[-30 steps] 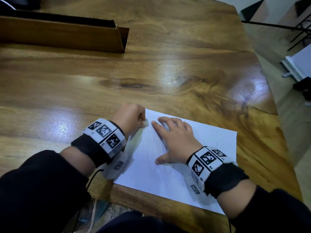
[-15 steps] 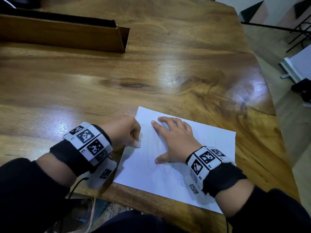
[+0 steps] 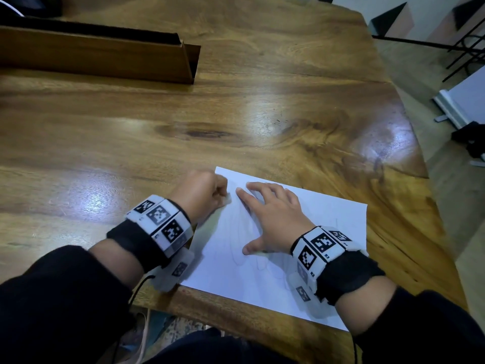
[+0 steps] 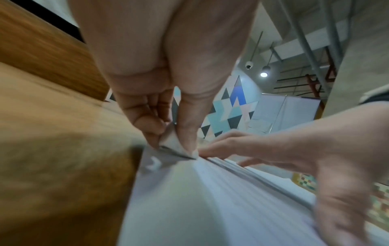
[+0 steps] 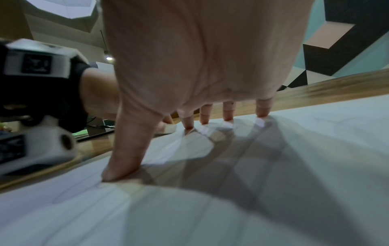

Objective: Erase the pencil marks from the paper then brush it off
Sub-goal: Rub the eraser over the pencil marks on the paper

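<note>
The white paper [image 3: 309, 232] lies flat on the wooden table [image 3: 236, 114] near its front edge, at about 5 o'clock from the table's middle in the head view, turned a little so its far left corner points toward 11 o'clock. Faint pencil marks [image 3: 244, 227] show as thin curved lines near the paper's left half. The left hand [image 3: 202, 193] is curled into a fist over the paper's left edge, thumb and fingers pinching a small white eraser [image 4: 174, 143] whose lower corner touches the sheet. A small pale crumb [image 4: 154, 164] lies on the paper just at 7 o'clock of the eraser in the left wrist view. The right hand [image 3: 273, 219] rests spread on the paper, just at 3 o'clock of the left hand, fingers straight and pressing down with the fingertips [image 5: 228, 116] and thumb touching the sheet. Both wrists carry white marker blocks [image 3: 160, 219] on black straps. A long brown cardboard box [image 3: 105, 56] lies on the table at 11 o'clock, well apart from the paper.
</note>
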### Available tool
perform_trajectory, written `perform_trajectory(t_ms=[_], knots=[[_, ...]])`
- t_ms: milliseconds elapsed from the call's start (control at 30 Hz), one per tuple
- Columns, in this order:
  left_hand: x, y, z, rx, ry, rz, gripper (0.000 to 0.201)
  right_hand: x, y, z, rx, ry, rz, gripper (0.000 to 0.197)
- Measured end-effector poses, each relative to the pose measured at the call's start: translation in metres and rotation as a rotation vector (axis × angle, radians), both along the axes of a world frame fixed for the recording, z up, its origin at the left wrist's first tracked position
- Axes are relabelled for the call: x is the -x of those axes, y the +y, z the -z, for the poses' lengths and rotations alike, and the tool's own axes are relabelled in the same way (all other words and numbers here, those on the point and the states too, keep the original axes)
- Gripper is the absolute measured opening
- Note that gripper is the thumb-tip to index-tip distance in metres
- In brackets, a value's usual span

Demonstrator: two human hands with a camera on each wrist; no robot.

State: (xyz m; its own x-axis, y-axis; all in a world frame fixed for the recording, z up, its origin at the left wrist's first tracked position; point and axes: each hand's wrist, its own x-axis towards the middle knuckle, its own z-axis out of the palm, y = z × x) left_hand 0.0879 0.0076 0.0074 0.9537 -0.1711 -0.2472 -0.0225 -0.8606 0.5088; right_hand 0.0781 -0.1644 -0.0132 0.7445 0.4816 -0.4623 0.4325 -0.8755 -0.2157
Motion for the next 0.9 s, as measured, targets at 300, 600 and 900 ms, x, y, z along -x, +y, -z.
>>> perform_trajectory(t_ms=[300,600,900], knots=[[0.009,0.003,0.002,-0.032,-0.01,0.039,0.013,0.0,-0.001,0.0,0.007,-0.007,-0.006,0.113],[0.009,0.009,0.001,-0.093,0.113,0.103,0.009,0.002,-0.001,0.001,0.016,-0.006,-0.015,0.114],[0.044,0.02,-0.001,-0.147,0.371,0.339,0.023,0.005,0.0,0.001,0.059,-0.003,-0.04,0.126]])
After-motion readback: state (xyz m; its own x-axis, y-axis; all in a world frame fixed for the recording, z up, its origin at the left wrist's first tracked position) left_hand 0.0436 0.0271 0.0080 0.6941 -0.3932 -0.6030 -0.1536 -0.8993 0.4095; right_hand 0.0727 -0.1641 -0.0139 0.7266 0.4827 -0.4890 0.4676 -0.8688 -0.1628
